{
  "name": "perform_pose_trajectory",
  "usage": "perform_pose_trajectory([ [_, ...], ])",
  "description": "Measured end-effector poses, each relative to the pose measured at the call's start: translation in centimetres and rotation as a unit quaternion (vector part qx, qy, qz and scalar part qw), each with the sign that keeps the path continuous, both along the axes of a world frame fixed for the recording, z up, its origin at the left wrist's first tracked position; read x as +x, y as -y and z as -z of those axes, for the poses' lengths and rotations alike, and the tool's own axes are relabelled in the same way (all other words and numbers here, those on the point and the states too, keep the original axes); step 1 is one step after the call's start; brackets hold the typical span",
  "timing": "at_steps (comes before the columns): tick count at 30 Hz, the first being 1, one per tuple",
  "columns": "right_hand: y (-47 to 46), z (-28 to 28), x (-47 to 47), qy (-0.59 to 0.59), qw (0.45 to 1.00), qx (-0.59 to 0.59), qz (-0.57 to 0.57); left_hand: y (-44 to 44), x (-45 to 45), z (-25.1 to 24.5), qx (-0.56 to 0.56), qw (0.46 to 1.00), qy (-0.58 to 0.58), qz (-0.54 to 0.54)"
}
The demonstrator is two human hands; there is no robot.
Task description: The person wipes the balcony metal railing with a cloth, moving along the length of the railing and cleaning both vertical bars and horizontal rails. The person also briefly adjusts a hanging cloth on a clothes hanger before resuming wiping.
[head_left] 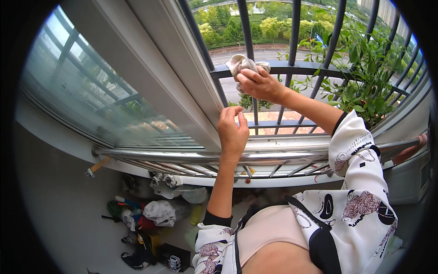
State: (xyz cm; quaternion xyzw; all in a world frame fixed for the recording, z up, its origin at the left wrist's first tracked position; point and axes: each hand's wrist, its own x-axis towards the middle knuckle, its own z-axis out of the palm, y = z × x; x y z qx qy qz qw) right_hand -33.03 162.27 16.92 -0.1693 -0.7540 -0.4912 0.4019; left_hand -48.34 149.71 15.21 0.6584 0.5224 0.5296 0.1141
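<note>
My right hand (261, 84) reaches through the window opening and grips a crumpled, light-coloured cloth (242, 65). The cloth lies against the dark horizontal rail (308, 69) of the outdoor window guard, where an upright bar crosses it. Below and to the left, my left hand (234, 125) is raised beside the white window frame (205, 85), its fingers loosely curled and its thumb apart from them, holding nothing. Its wrist is above the shiny metal handrail (273, 156) inside the window.
Leafy green plants (373, 78) grow at the right inside the guard. A sliding glass pane (102, 92) stands at the left. Below the handrail runs a row of thin metal bars (198, 167). Bags, shoes and other items (160, 212) lie on the floor at lower left.
</note>
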Motion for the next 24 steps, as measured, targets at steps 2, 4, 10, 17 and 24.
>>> perform_pose_trajectory([
  [2,-0.7,-0.3,-0.8,0.047,0.998,-0.038,0.002,0.2,0.2,0.0,-0.013,1.0,0.005,-0.009],
  [4,-2.2,-0.1,-4.0,0.055,0.997,-0.043,-0.023,0.1,0.6,-0.3,0.001,1.0,-0.002,-0.004],
  [10,-4.9,1.4,-7.9,0.103,0.994,0.01,-0.024,0.4,1.4,-1.0,-0.004,1.0,0.016,0.021],
  [17,-0.4,-0.4,3.0,0.091,0.995,0.026,0.04,1.0,2.7,-0.7,-0.037,0.998,0.016,0.04],
  [24,10.8,-3.0,12.5,0.009,0.916,-0.395,-0.064,2.5,2.6,0.9,-0.11,0.987,-0.035,0.111],
])
